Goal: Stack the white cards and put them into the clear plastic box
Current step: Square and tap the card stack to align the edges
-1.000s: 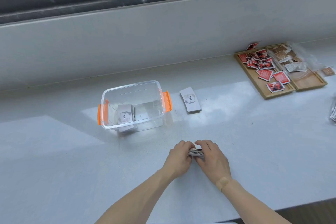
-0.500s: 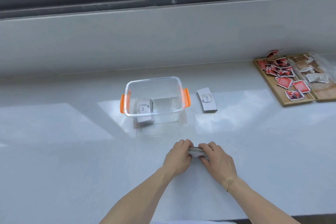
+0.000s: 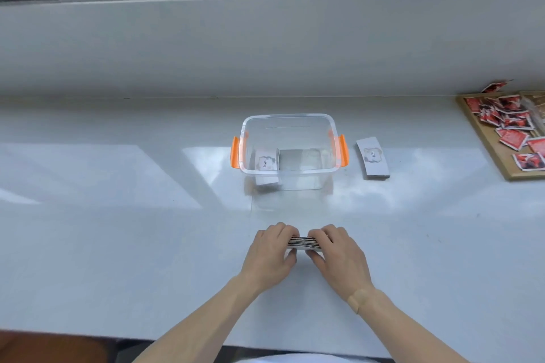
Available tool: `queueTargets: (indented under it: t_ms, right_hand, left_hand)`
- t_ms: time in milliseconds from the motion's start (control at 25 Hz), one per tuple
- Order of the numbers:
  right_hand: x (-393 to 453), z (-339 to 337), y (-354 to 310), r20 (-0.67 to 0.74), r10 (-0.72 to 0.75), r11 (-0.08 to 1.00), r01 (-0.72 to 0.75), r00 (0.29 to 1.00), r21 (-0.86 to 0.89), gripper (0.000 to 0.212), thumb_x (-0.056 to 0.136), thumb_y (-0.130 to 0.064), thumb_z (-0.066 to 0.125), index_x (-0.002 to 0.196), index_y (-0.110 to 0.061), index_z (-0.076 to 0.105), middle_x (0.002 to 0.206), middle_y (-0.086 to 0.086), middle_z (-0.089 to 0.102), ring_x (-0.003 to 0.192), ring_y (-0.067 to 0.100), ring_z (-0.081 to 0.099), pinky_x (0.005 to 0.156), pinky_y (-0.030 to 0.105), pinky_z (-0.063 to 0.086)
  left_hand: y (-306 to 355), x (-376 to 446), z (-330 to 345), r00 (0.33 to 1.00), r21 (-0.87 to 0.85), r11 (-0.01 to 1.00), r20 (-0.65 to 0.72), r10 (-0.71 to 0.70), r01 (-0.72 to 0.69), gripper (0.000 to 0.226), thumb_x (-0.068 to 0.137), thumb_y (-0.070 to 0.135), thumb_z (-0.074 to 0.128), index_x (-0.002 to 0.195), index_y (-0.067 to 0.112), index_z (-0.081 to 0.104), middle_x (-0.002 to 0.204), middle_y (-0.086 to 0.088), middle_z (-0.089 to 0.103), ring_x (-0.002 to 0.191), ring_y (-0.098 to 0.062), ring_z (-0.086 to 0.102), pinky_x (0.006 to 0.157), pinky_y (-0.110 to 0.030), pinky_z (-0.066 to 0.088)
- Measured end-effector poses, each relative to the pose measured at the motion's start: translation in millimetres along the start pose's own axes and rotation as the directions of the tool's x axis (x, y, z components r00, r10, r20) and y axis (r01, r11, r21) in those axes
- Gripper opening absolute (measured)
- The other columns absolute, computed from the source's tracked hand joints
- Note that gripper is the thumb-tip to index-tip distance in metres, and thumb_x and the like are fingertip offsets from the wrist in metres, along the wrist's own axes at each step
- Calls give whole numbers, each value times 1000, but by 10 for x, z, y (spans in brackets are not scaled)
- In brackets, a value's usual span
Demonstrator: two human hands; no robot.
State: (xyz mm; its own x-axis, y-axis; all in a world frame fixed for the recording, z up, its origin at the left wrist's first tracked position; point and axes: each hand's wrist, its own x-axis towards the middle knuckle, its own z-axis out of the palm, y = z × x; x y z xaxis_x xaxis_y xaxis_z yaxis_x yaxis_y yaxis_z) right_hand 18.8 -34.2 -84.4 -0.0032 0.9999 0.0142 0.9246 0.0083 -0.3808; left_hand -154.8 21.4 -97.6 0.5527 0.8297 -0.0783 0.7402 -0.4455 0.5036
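Both hands close on one small stack of cards (image 3: 303,242) that rests on the white bench (image 3: 118,244), near the front edge. The left hand (image 3: 272,255) clasps the stack's left end and the right hand (image 3: 336,256) its right end, fingers curled over the far side and thumbs on the near side, so the grip is narrow and full. The stack's long axis runs left to right, across the body; only a short stretch of card edges shows between the two hands. Straight ahead of the grip, farther from the person, stands the clear box (image 3: 289,121) with orange handles (image 3: 235,152) on its left and right sides. Its long side also runs left to right, so the stack looks already lined up with the opening. The box is open-topped, and one small pile of cards (image 3: 266,160) already sits inside at its left end, leaving the right part of the floor free. Both hands are about equally near the box. Just beside the box's right handle another pile of cards (image 3: 372,158) lies flat on the bench, nearer the right hand. Far right, a wooden tray (image 3: 486,138) holds red packets (image 3: 511,138), well apart from the work.
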Motion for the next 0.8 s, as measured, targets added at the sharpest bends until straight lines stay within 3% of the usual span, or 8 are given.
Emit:
queueTargets:
  t_ms: [200,400,600,680,800]
  right_hand:
    - [17,173,-38,78,57,995,-50,995,-85,19,81,-26,71,95,-21,60,87,-3,58,77,24,53,55,31,38]
    - [52,160,-47,11,14,993,-12,1000,-114,26,69,-25,79,87,-21,60,78,-4,58,69,25,53,50,32,40]
    - [2,259,-65,7,30,991,-29,1000,-129,26,69,-24,82,84,-18,62,74,-1,56,63,26,51,49,35,44]
    - [0,265,-53,26,36,993,-32,999,-118,29,69,-28,81,89,-20,61,77,-3,56,67,25,52,52,34,45]
    - [-4,216,-39,73,6,993,3,997,-121,48,70,-41,74,113,-28,56,87,-8,59,81,22,55,64,33,49]
  left_hand:
    - [-65,-22,122,993,99,992,75,-90,82,28,80,15,50,107,23,50,101,5,54,97,-22,49,85,-32,32]
    - [-119,1,87,998,64,996,-3,-58,58,27,76,14,57,99,24,49,92,7,56,87,-19,52,81,-33,38]
    - [-115,-29,145,996,94,992,37,-85,81,26,72,14,53,98,18,53,91,1,56,86,-25,53,84,-35,39]
    - [-130,-22,159,996,107,992,42,-78,73,27,73,14,53,99,19,53,92,1,56,86,-25,52,84,-34,37]
    - [-181,-13,162,996,131,990,70,-57,47,27,76,14,52,102,21,51,94,2,55,88,-24,53,85,-34,35]
